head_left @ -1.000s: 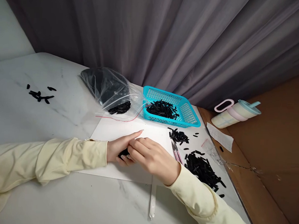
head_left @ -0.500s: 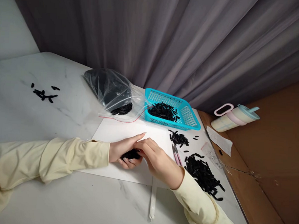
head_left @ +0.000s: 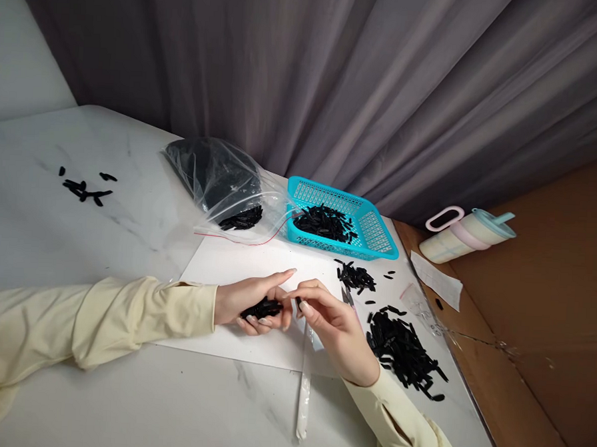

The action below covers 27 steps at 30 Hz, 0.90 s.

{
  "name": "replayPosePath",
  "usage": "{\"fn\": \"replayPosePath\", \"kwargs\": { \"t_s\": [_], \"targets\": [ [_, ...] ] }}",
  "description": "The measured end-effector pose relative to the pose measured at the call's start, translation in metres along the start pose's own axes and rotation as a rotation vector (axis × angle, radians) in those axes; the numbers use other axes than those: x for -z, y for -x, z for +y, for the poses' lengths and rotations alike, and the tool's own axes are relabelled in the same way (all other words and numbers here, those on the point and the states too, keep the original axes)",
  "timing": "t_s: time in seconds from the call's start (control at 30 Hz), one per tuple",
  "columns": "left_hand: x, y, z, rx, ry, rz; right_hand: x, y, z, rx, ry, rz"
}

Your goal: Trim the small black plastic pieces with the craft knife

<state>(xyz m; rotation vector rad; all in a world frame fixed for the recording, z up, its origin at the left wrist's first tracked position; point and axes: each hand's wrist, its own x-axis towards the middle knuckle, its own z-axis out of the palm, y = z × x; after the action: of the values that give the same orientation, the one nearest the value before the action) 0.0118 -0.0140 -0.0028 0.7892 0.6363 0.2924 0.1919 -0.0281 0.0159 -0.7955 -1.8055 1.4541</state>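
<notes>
The left hand (head_left: 247,299) cups a loose bunch of black pieces (head_left: 261,308) while the right hand (head_left: 326,318) pinches one piece (head_left: 298,302), so a slack palm could spill them onto the white sheet (head_left: 226,263).

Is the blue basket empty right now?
No, the blue basket holds a heap of small black pieces on its floor.

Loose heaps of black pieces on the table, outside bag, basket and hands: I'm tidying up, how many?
3: a big heap by the right wrist, a small one before the basket, a scatter far left. Stray singles lie between.
</notes>
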Motion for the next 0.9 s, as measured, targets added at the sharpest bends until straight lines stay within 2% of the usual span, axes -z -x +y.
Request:
{"fn": "replayPosePath", "kwargs": {
  "t_s": [0.1, 0.17, 0.33, 0.53, 0.9],
  "targets": [
    [-0.004, 0.002, 0.000, -0.020, -0.016, 0.040, -0.002, 0.010, 0.009, -0.164, -0.308, 0.148],
    [-0.008, 0.003, -0.001, -0.045, -0.076, 0.060, -0.003, 0.014, 0.012, -0.239, -0.439, 0.181],
    [-0.013, 0.007, -0.006, -0.055, -0.210, 0.053, -0.006, 0.017, 0.012, -0.263, -0.586, 0.207],
    [-0.016, 0.010, -0.007, -0.060, -0.175, 0.111, -0.012, 0.019, 0.011, -0.236, -0.506, 0.189],
    [-0.018, 0.014, -0.007, -0.153, -0.126, 0.075, -0.012, 0.022, 0.015, -0.161, -0.253, 0.276]
  ]
}}
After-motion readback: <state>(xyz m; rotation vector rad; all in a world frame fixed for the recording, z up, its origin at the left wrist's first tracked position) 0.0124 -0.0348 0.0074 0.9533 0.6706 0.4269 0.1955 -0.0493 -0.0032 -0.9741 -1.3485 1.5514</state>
